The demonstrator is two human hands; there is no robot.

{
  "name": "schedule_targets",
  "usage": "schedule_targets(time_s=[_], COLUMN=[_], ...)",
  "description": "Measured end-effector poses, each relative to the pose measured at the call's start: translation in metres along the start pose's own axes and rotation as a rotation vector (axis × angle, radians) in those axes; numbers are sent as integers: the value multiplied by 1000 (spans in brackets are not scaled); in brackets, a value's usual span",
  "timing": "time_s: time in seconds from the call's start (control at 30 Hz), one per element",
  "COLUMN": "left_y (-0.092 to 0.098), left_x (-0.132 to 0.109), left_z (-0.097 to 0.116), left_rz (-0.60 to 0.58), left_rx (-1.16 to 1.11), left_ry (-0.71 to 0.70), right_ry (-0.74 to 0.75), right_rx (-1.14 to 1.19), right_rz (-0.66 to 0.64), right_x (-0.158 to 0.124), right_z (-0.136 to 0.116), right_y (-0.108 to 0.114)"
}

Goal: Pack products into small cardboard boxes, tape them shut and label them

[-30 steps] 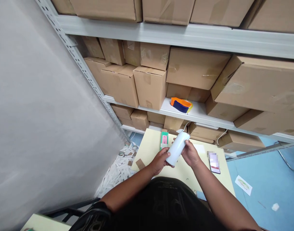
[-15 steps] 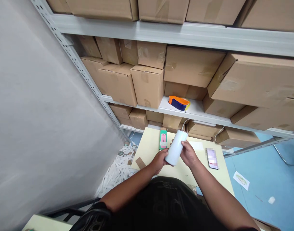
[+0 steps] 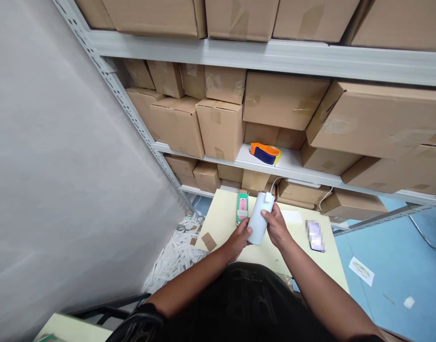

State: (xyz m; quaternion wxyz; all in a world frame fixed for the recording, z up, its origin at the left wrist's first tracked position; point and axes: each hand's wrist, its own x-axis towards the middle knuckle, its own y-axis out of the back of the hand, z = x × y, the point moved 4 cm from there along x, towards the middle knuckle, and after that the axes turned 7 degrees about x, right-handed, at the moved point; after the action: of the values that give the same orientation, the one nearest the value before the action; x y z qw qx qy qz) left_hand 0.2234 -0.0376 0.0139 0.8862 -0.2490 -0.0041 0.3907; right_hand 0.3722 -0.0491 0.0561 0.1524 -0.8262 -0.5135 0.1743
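Observation:
Both my hands hold a white cylinder (image 3: pixel 258 219) above a pale yellow table (image 3: pixel 221 218). My left hand (image 3: pixel 239 240) grips its lower end with curled fingers. Around its right side my right hand (image 3: pixel 275 228) is wrapped, thumb resting on a small white tab near the top. The cylinder tilts slightly, its top pointing away from me. Just left of it on the table lies a green packet with a pink item (image 3: pixel 242 207).
A phone (image 3: pixel 314 236) lies on the table's right part, a brown card piece (image 3: pixel 208 242) at its left corner. Metal shelving (image 3: pixel 275 56) stacked with cardboard boxes stands behind, holding an orange-and-blue tape dispenser (image 3: pixel 266 153). White paper strips (image 3: pixel 175 256) litter the blue floor at the left.
The cylinder has turned more upright and dropped slightly toward the table. My right hand has slid up its side, thumb now near the top.

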Motion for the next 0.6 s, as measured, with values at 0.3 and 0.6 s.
schedule_targets(time_s=[0.3, 0.6], left_y=[-3, 0], left_x=[-3, 8], left_z=[-5, -1], left_rz=[-46, 97], left_rx=[-25, 145], left_ry=[67, -82], right_ry=[-136, -57], right_rx=[75, -20], right_rz=[-110, -58], right_x=[-1, 4], right_z=[4, 8], right_y=[1, 8])
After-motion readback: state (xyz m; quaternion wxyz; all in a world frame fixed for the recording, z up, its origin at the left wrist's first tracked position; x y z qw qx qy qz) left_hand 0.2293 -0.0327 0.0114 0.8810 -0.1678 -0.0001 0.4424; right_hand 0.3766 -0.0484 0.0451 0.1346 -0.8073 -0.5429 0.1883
